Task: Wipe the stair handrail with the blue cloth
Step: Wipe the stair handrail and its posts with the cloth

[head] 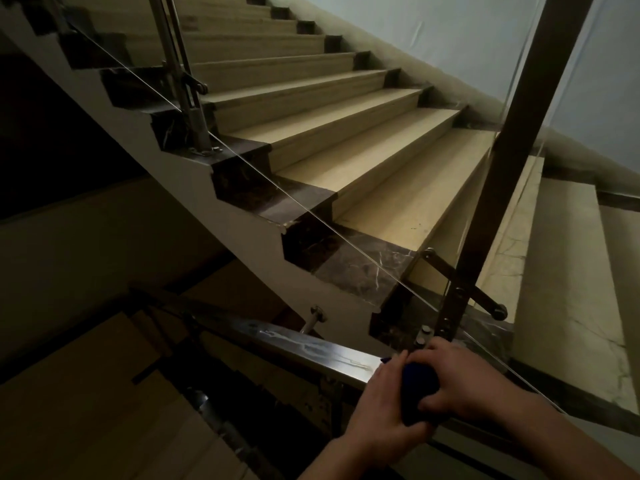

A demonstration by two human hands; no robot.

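Blue cloth [417, 386] is bunched up between both your hands, sitting right on the shiny metal handrail [311, 344] near its corner. Your left hand [375, 410] cups it from the near side, and your right hand [464, 379] curls over the top gripping it. Past that there's a glass panel [346, 168] with a steel post [450, 313], then beige stairs [346, 133] climbing away.

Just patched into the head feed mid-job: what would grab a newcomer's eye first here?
Both hands at the bottom: the left hand and right hand grip the blue cloth on the shiny metal handrail. Wet-looking streaks gleam on the rail left of the cloth. Behind, beige stairs climb toward the upper left.
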